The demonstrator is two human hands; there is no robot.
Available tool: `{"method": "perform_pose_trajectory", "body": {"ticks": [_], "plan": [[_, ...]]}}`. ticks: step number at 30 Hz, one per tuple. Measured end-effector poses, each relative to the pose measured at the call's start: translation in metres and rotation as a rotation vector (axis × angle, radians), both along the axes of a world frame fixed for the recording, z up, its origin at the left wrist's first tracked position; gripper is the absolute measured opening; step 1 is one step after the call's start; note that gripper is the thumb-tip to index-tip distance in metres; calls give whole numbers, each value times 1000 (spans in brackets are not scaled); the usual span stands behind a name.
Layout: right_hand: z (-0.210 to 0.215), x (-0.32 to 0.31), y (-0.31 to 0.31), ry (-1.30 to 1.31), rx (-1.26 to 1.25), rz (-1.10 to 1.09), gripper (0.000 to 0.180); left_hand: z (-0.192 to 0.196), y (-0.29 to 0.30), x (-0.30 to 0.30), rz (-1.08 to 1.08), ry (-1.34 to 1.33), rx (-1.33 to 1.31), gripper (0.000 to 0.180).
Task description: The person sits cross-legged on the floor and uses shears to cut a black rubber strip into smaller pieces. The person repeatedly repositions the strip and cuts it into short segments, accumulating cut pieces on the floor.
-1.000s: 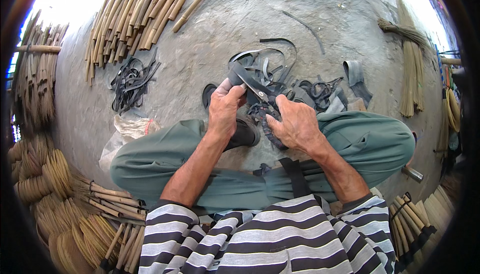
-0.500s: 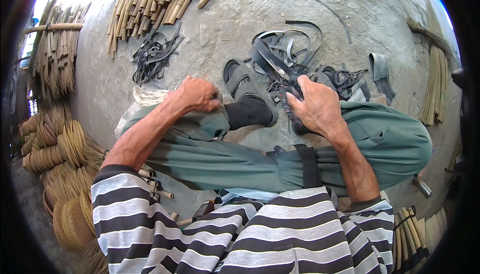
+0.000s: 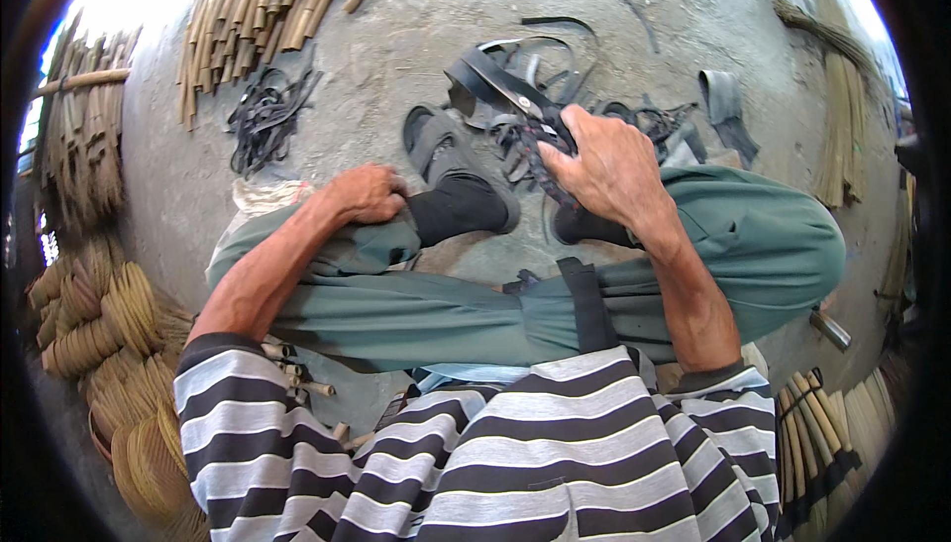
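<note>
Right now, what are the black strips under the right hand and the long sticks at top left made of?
Black strips: probably rubber, matte, perhaps cut from tubing; they curl and flop in loose loops. The right hand rests on a tangle of them. Sticks: look like split bamboo or cane, dry tan, straight and stiff, with faint joints. The floor looks like rough grey concrete.

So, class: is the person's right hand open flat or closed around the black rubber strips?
Closed. The right hand has its fingers curled over the tangle of black rubber strips, gripping them.
</note>
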State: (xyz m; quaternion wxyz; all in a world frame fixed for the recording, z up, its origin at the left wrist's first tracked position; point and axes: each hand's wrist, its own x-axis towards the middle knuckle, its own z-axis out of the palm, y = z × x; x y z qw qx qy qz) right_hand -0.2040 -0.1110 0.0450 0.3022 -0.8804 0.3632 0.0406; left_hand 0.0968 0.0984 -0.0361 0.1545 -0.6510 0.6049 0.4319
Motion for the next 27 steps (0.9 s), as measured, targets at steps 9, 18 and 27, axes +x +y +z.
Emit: {"method": "perform_pose_trajectory", "body": {"ticks": [9, 18, 27], "plan": [[9, -11, -27, -38, -60, -146, 49, 29, -4, 3, -10, -46, -154, 27], [7, -6, -22, -20, -25, -91, 43, 97, 9, -50, 414, 278, -21, 28], [3, -4, -14, -41, -64, -24, 44, 66, 1, -86, -341, -62, 130, 40]]}}
